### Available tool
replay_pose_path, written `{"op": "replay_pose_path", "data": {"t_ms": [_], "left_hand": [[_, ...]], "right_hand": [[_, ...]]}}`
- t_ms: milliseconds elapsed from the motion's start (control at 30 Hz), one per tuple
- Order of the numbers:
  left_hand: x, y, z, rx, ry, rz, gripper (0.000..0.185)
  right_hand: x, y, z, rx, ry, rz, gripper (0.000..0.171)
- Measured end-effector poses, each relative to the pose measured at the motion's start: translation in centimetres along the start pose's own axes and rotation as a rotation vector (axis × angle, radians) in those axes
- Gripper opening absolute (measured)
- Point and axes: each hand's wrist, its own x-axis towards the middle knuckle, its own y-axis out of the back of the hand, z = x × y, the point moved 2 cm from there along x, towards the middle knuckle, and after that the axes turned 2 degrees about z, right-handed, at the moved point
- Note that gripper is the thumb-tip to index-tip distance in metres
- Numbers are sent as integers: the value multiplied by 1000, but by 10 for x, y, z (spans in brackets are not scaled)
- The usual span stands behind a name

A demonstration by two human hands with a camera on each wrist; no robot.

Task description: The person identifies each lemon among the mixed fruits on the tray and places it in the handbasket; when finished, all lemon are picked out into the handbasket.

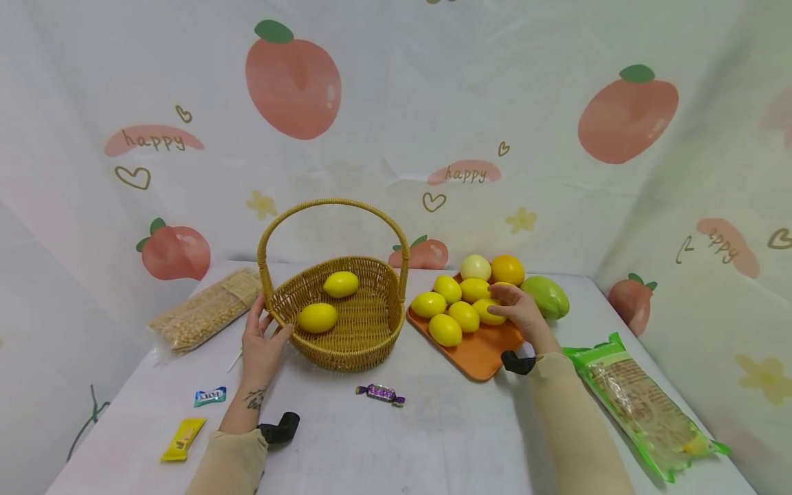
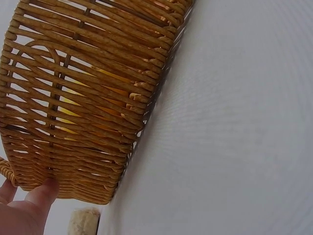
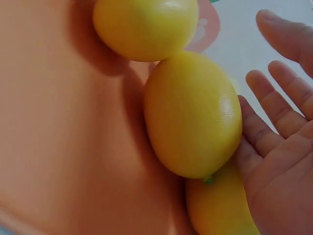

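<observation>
My left hand [image 1: 262,344] rests against the left side of a wicker basket [image 1: 346,359], fingers by the foot of its tall handle. In the left wrist view the thumb [image 2: 45,192] touches the woven outer wall. Two lemons [image 1: 318,318] lie inside the basket. On the right, my right hand [image 1: 522,315] reaches over an orange tray [image 1: 479,361] that carries several lemons [image 1: 445,331]. The right wrist view has its fingers spread and extended beside one lemon [image 3: 193,115], the little-finger side right at its skin.
Behind the lemons are a pale round fruit [image 1: 476,267], an orange [image 1: 507,269] and a green papaya-like fruit [image 1: 546,297]. A green-edged food packet [image 1: 646,405] lies right, a bag of beige kernels [image 1: 207,313] left. Wrapped candies [image 1: 380,393] lie in front.
</observation>
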Motion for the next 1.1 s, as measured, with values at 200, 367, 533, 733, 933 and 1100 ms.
{"op": "replay_pose_path", "data": {"t_ms": [200,367,533,733,933,1100], "left_hand": [[0,0,1,-4,-2,0,76],[0,-1,2,-14,-7,1,77],[-1,-1,2,-27,1,3,77],[-1,0,1,11,16,5,77],[-6,0,-1,32,17,-11,77],[-4,0,-2,34,-4,-3,76]], "right_hand": [[1,-3,2,-80,-11,-8,58],[1,-5,3,-185,-19,-14,59],[1,-8,5,-283,-50,-7,61],[-5,-12,9,-344,-73,34,62],[-15,-18,18,-300,-88,77,65],[-17,-17,15,-282,-84,119,64]]}}
